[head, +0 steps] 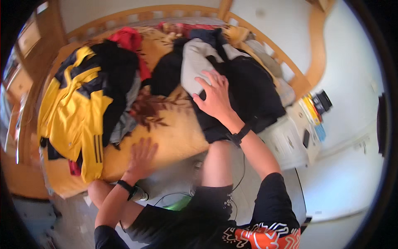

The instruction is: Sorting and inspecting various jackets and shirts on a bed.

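Note:
My right hand [214, 95] is over a black garment with a light grey panel [197, 63], its fingers spread and nothing in them. Whether the fingertips touch the cloth is unclear. The black part [255, 90] of the pile spreads to the right. My left hand [142, 158], blurred, hovers by the front edge of the bed's yellow-orange cover [177, 130], fingers apart and holding nothing. To its left lies a yellow and black jacket [70, 112] with dark stripes on one sleeve. A black garment [116, 71] and grey cloth [126, 119] lie beside that jacket.
A red garment [127, 39] lies towards the back left. A wooden bed rail [146, 12] curves around the far side. At the right stands a white cabinet [284, 140] with a small dark device [306, 138] on top. A black cable [244, 174] runs across the floor.

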`<state>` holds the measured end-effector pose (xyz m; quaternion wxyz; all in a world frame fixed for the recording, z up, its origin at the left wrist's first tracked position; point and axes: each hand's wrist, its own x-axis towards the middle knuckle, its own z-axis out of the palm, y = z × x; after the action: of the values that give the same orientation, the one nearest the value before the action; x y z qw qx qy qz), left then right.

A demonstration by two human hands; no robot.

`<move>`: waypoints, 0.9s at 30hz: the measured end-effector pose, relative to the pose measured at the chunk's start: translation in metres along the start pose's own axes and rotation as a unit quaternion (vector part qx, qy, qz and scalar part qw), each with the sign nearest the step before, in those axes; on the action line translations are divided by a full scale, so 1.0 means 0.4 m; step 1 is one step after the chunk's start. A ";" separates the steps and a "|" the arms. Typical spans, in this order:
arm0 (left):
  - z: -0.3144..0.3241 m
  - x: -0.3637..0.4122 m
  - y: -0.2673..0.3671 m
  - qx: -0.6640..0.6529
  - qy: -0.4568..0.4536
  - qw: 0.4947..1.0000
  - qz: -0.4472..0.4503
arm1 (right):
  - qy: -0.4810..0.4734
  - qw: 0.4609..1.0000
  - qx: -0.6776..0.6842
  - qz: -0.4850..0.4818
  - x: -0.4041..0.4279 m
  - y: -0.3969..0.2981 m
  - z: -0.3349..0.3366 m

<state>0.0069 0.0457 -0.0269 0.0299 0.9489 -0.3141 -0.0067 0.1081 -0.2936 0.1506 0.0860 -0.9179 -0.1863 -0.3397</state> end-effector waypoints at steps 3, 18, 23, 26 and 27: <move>-0.010 0.021 0.022 0.011 0.047 0.998 0.041 | -0.137 0.974 -0.119 0.134 -0.047 0.006 0.147; -0.285 -0.062 -0.193 0.150 0.336 0.868 -0.334 | -0.234 0.956 0.169 0.052 -0.123 -0.039 0.203; -0.220 -0.057 -0.177 -0.133 0.210 0.926 -0.285 | -0.328 0.803 0.469 0.170 -0.075 -0.243 0.188; -0.186 -0.038 0.050 -0.236 0.128 0.959 -0.085 | -0.295 0.735 0.571 0.215 -0.066 -0.236 0.337; -0.201 -0.043 0.126 -0.305 0.075 0.949 -0.032 | -0.295 0.734 0.571 0.218 -0.049 -0.252 0.320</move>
<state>-0.0346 0.0198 0.0561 0.3409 0.9019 -0.2635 -0.0314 0.1298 -0.1703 0.0443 0.6066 -0.7657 -0.1564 0.1461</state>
